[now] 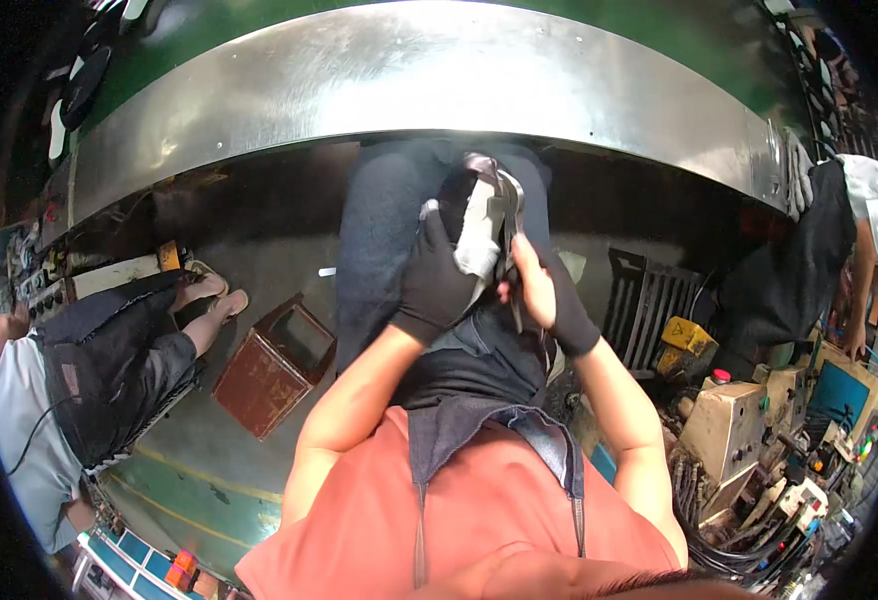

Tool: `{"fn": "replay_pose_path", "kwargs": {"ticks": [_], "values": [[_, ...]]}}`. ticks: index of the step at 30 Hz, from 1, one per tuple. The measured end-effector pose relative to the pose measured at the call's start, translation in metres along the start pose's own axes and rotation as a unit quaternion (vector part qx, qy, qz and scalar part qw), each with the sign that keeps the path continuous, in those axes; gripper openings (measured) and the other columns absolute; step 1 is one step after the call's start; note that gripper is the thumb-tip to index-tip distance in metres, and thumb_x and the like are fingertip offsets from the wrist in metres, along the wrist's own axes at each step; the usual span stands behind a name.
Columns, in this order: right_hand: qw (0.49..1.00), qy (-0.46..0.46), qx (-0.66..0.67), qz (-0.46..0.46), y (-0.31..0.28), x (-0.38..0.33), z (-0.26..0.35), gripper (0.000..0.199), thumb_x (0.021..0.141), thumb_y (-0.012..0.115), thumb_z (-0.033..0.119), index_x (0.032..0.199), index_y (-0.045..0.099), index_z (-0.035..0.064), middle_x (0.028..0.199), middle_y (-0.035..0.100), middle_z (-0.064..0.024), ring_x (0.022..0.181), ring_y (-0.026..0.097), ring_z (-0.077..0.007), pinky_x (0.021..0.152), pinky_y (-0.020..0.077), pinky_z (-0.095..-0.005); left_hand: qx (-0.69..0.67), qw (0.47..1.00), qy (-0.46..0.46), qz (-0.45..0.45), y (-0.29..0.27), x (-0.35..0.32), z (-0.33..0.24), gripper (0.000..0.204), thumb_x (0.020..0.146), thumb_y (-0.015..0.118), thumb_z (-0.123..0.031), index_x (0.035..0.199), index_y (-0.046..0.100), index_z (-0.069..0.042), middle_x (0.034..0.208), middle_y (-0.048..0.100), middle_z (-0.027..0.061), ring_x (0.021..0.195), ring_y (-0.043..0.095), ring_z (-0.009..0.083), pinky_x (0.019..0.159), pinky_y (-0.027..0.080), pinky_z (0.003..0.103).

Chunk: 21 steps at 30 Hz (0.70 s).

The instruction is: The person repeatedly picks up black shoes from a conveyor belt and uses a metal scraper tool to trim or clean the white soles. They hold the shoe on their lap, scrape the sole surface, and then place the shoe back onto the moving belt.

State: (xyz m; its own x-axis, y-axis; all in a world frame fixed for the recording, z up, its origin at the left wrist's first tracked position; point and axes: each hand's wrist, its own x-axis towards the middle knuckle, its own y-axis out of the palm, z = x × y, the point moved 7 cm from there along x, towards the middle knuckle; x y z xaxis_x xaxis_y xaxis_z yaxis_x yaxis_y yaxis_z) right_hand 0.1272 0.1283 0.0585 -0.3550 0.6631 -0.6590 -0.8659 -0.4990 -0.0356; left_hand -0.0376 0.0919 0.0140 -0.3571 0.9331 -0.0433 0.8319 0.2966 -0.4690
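Over my lap, my left hand (434,282), in a black glove with a pale covering on one fingertip, grips a shoe-shaped piece (479,235) from its left side. It has a white lower body and a shiny brownish-grey upper end, and it is tilted upright. My right hand (544,290), in a black glove with the thumb and some fingertips bare, is closed at its right side around a long, curved grey-and-dark strip (516,205). Blur keeps me from telling whether this strip is a tool or part of the shoe. My right fingers are partly hidden behind it.
A metal bench edge (399,70) curves ahead of my knees, with a green surface beyond. To my left stand a brown box-like stool (274,365) and a seated person (109,370). At right are a dark slatted rack (634,310), a yellow box (684,345), machinery (724,430) and another person (864,200).
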Motion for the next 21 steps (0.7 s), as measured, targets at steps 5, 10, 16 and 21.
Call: {"fn": "replay_pose_path", "kwargs": {"ticks": [5, 10, 16, 21], "values": [[0.999, -0.002, 0.048, 0.014, -0.007, 0.003, -0.002, 0.043, 0.101, 0.044, 0.043, 0.096, 0.062, 0.0041, 0.084, 0.061, -0.0023, 0.065, 0.059, -0.0119, 0.063, 0.0489, -0.0269, -0.233, 0.958, -0.076, 0.148, -0.015, 0.000, 0.027, 0.062, 0.092, 0.058, -0.030, 0.140, 0.037, 0.004, 0.128, 0.054, 0.0272, 0.121, 0.053, 0.0379, 0.103, 0.040, 0.039], [0.982, -0.111, -0.129, 0.086, -0.027, 0.005, 0.019, 0.037, 0.101, 0.048, 0.035, 0.090, 0.062, 0.0023, 0.078, 0.056, 0.0033, 0.073, 0.053, -0.0069, 0.068, 0.0453, -0.0285, 0.014, 0.999, 0.032, 0.013, -0.010, -0.034, -0.012, 0.066, 0.091, 0.060, -0.031, 0.137, 0.036, 0.010, 0.136, 0.044, 0.0318, 0.129, 0.043, 0.0420, 0.105, 0.036, 0.042], [0.778, -0.247, -0.573, 0.071, -0.011, -0.013, 0.063, 0.042, 0.093, 0.051, 0.040, 0.085, 0.065, 0.0013, 0.073, 0.064, -0.0225, 0.064, 0.062, -0.0399, 0.057, 0.0480, -0.0465, 0.112, 0.963, 0.127, 0.210, -0.022, -0.031, -0.028, 0.063, 0.093, 0.054, -0.026, 0.140, 0.032, 0.010, 0.139, 0.038, 0.0334, 0.131, 0.038, 0.0437, 0.107, 0.033, 0.044], [0.823, -0.203, -0.524, 0.087, -0.029, 0.003, 0.030, 0.034, 0.095, 0.055, 0.035, 0.087, 0.058, 0.0019, 0.067, 0.060, -0.0126, 0.057, 0.064, -0.0273, 0.049, 0.0477, -0.0386, -0.242, 0.938, -0.181, 0.168, -0.017, 0.001, -0.028, 0.051, 0.099, 0.042, -0.027, 0.137, 0.036, 0.006, 0.136, 0.043, 0.0296, 0.129, 0.040, 0.0421, 0.107, 0.034, 0.042]]}}
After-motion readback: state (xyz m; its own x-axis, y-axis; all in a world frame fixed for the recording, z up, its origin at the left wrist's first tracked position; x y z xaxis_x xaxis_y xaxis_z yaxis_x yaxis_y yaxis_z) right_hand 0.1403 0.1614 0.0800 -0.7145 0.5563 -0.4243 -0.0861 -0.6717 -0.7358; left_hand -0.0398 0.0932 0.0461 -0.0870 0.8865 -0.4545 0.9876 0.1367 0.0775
